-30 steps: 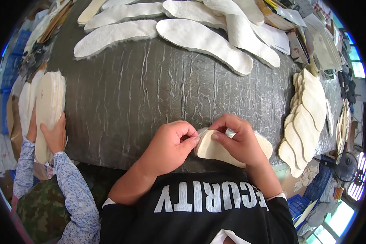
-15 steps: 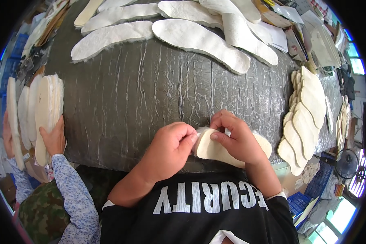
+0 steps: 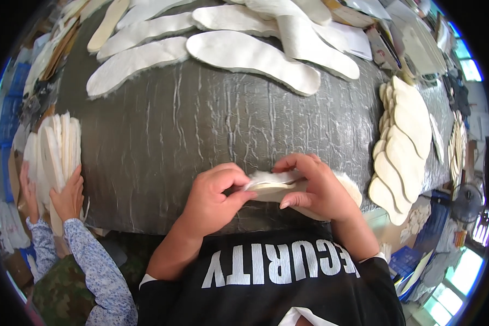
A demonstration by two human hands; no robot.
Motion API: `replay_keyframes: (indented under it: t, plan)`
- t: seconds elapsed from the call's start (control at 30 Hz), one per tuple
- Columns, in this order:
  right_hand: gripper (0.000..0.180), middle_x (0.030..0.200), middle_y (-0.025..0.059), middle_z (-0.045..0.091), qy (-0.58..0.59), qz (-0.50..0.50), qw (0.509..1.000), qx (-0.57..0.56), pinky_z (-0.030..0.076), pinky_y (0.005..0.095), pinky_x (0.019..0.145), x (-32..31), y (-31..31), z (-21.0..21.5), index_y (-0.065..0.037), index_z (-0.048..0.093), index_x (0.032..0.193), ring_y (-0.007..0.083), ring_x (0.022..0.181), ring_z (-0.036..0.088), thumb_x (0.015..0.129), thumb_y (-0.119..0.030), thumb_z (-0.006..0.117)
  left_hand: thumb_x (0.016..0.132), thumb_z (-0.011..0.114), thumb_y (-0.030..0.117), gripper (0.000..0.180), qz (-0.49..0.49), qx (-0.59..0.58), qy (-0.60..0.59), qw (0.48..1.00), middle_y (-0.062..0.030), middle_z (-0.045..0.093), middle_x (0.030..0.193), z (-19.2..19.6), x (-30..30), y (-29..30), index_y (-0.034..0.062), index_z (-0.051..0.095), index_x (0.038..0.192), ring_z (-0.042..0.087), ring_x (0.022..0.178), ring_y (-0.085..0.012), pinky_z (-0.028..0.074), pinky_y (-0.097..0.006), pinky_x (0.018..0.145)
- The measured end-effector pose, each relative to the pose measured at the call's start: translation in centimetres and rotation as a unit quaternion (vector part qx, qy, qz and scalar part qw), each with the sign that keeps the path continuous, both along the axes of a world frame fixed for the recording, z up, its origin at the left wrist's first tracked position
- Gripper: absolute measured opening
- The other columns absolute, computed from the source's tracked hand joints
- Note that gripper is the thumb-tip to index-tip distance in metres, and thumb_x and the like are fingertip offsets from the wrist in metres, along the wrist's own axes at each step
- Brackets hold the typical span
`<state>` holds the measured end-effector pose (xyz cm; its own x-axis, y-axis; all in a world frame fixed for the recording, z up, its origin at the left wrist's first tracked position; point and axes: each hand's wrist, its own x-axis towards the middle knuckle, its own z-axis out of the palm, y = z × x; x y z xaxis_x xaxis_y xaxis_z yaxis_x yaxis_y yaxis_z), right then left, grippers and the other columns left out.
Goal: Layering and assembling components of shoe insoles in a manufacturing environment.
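At the table's near edge I hold a cream insole with a white fluffy lining. My left hand is closed, pinching its left end between thumb and fingers. Curved over the middle, my right hand has its fingers at the far edge and its thumb over the near side. Between the hands, the fluffy layer and the cream layer show edge-on, with a narrow gap at the left end. The right end sticks out past my right hand.
A dark, wrinkled table cover lies under the work. White fleecy insoles spread across the far side. Overlapping cream insoles form a pile at right. At left, a co-worker's hands hold a bundle of insoles.
The insole has tilted, so its fluffy edge now shows where its cream face did. My right thumb has shifted toward the near side. The co-worker's insoles are now gathered closer together.
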<state>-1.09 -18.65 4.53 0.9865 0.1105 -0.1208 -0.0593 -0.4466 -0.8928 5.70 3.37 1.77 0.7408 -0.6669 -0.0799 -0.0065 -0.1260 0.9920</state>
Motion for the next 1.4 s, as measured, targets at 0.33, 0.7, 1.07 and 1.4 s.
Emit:
replay_keyframes:
  t: [0.33,0.7,1.07,1.4]
  plan:
    - [0.023,0.081,0.0041,0.065,-0.04,0.046,0.992,-0.109,0.042,0.0375,0.08,-0.8,-0.7,-0.4,-0.008,0.065,0.09,0.0248,0.081,0.062,0.074,-0.023,0.074,0.071,0.075,-0.006,0.025,0.044,-0.073,0.039,0.996,-0.0059,0.063,0.09,-1.3,0.0,1.1,0.0008,0.063,0.092,0.057,0.082,-0.0152,0.045,-0.027,0.072]
    - [0.033,0.081,0.005,0.065,-0.077,0.033,0.978,-0.192,0.041,0.0369,0.077,-2.0,-2.6,-0.6,-0.011,0.065,0.091,0.026,0.079,0.062,0.071,-0.034,0.077,0.066,0.076,-0.002,0.019,-0.079,0.086,-0.239,0.964,-0.0097,0.062,0.08,0.9,0.9,-0.4,-0.0004,0.063,0.08,0.059,0.071,-0.0222,0.046,-0.032,0.065]
    - [0.027,0.077,0.0119,0.065,0.036,0.01,0.999,-0.035,0.047,0.0393,0.066,-3.8,-5.4,-1.7,-0.006,0.067,0.086,0.0315,0.075,0.063,0.076,-0.03,0.074,0.078,0.073,0.003,0.013,-0.031,0.09,-0.081,0.992,-0.0081,0.06,0.077,0.0,1.0,0.4,-0.0012,0.062,0.083,0.057,0.072,-0.0172,0.046,-0.028,0.065]
    - [0.024,0.074,0.0111,0.065,-0.01,0.031,0.998,-0.049,0.047,0.0414,0.064,-3.6,-5.7,-2.0,-0.007,0.067,0.085,0.0334,0.072,0.062,0.076,-0.028,0.074,0.072,0.076,0.017,0.029,-0.105,0.177,-0.397,0.895,-0.008,0.062,0.093,2.8,1.0,-1.9,0.004,0.061,0.094,0.06,0.087,-0.026,0.043,-0.038,0.083]
